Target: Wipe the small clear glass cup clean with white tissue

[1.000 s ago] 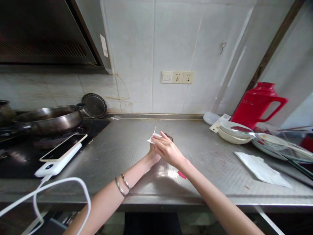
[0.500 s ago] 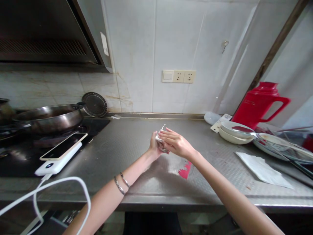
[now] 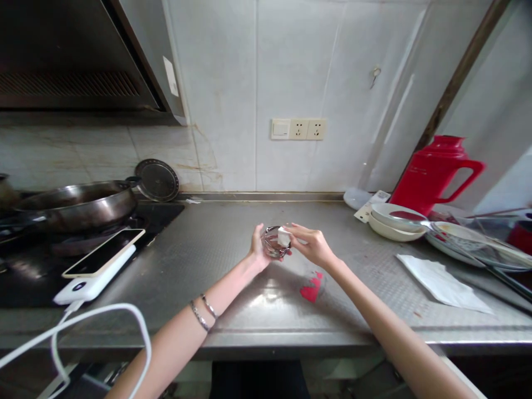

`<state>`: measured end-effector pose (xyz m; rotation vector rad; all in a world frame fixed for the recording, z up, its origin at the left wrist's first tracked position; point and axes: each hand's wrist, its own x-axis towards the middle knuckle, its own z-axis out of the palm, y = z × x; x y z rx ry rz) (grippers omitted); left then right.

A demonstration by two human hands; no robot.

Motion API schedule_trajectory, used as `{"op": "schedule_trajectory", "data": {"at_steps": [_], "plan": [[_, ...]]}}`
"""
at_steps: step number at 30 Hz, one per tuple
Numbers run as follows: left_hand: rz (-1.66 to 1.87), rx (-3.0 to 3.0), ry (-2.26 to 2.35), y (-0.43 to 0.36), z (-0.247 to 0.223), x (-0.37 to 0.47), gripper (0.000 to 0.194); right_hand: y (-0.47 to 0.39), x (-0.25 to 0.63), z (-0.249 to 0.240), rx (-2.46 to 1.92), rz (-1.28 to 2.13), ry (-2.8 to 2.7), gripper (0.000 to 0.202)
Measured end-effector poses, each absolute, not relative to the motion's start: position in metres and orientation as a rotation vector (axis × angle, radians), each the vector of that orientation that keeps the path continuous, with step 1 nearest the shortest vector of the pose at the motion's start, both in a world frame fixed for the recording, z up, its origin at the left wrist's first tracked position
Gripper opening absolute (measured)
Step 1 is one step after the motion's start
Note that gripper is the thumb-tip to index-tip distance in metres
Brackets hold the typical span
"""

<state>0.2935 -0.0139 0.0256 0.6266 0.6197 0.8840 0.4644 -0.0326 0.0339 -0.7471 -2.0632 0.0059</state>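
My left hand (image 3: pixel 258 250) cups a small, shiny round dish (image 3: pixel 272 244) above the counter, thumb up along its left side. Clear glass or silvery metal: I cannot tell which the dish is made of. Between the fingers of my right hand (image 3: pixel 310 242) is a small folded white tissue (image 3: pixel 284 237), held at the dish's right side. The fingertips of both hands are close together there. A bright red patch (image 3: pixel 311 288) with a jagged outline shows on the metal counter (image 3: pixel 220 244) below my right wrist.
On the left, a steel pan (image 3: pixel 78 205) sits on the stove, with a phone (image 3: pixel 106 252) and a white power bank (image 3: pixel 93 280) before it. A white cable (image 3: pixel 137 313) loops near my left forearm. At right are a red thermos (image 3: pixel 432 174), stacked bowls (image 3: pixel 394 227) and a flat tissue (image 3: pixel 443 282).
My right hand has drawn back from over the dish to its right side, uncovering its shiny inside. The white tissue has shifted right with it. The view has shifted slightly.
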Motion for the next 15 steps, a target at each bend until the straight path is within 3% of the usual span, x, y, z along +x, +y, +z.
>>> {"op": "schedule_trajectory", "data": {"at_steps": [4, 7, 15], "plan": [[0.882, 0.666, 0.615, -0.013, 0.027, 0.293, 0.063, -0.030, 0.469, 0.031, -1.047, 0.073, -1.717, 0.038], [0.827, 0.653, 0.615, -0.010, 0.025, 0.293, 0.065, -0.026, 0.471, 0.038, -1.071, -0.034, -1.584, 0.034], [0.643, 0.624, 0.585, -0.001, 0.013, 0.296, 0.063, -0.030, 0.442, 0.051, -0.643, 0.017, -2.233, 0.033]]}}
